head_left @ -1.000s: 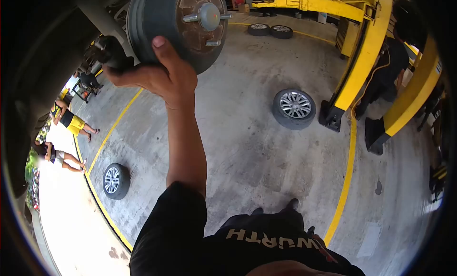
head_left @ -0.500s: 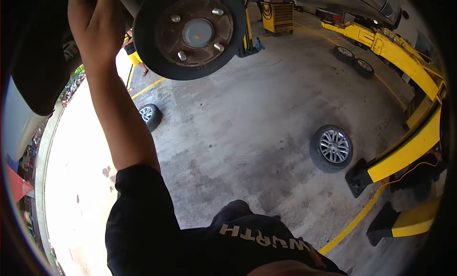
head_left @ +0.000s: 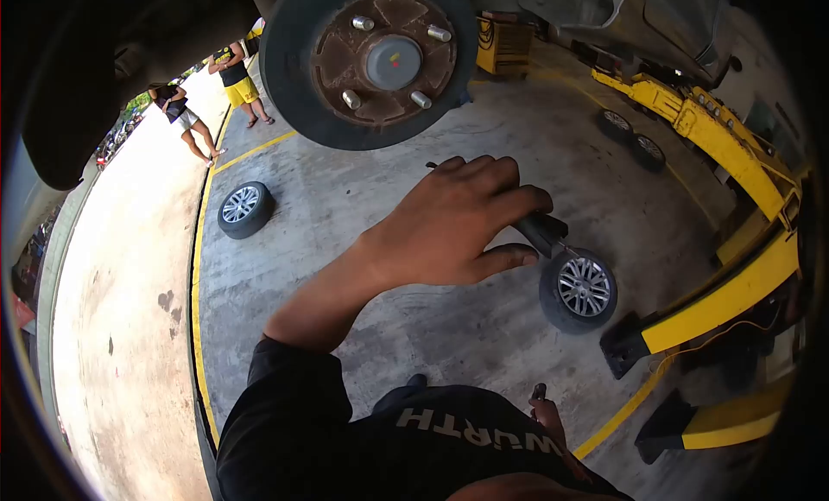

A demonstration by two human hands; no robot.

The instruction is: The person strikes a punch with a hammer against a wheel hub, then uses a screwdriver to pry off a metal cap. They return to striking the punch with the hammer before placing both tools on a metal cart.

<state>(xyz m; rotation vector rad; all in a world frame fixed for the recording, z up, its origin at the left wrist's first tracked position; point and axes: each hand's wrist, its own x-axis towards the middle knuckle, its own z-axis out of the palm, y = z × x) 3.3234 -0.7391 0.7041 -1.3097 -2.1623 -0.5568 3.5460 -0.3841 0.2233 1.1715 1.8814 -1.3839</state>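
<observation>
My left hand [head_left: 458, 220] reaches across the middle of the view, below the brake disc. Its fingers are wrapped over a dark part that looks like a brake pad [head_left: 546, 231]; one end sticks out past my thumb, and most of it is hidden by the hand. Low by my shirt, my right hand [head_left: 548, 415] is closed on a small tool with a dark, rounded end [head_left: 540, 392]; the rest of the tool is hidden. Above hangs the bare brake disc [head_left: 294, 78] with its rusty hub [head_left: 393, 62] and studs facing me.
A wheel [head_left: 580, 289] lies on the floor beyond my left hand, another wheel [head_left: 244, 209] to the left. Yellow lift arms [head_left: 725, 302] reach in from the right. At the back is a yellow tool cabinet [head_left: 505, 47]. Two people [head_left: 233, 78] stand at the upper left.
My left hand has come down from beside the disc to below it, with the dark brake pad now showing in it. My right hand has come into view with a tool.
</observation>
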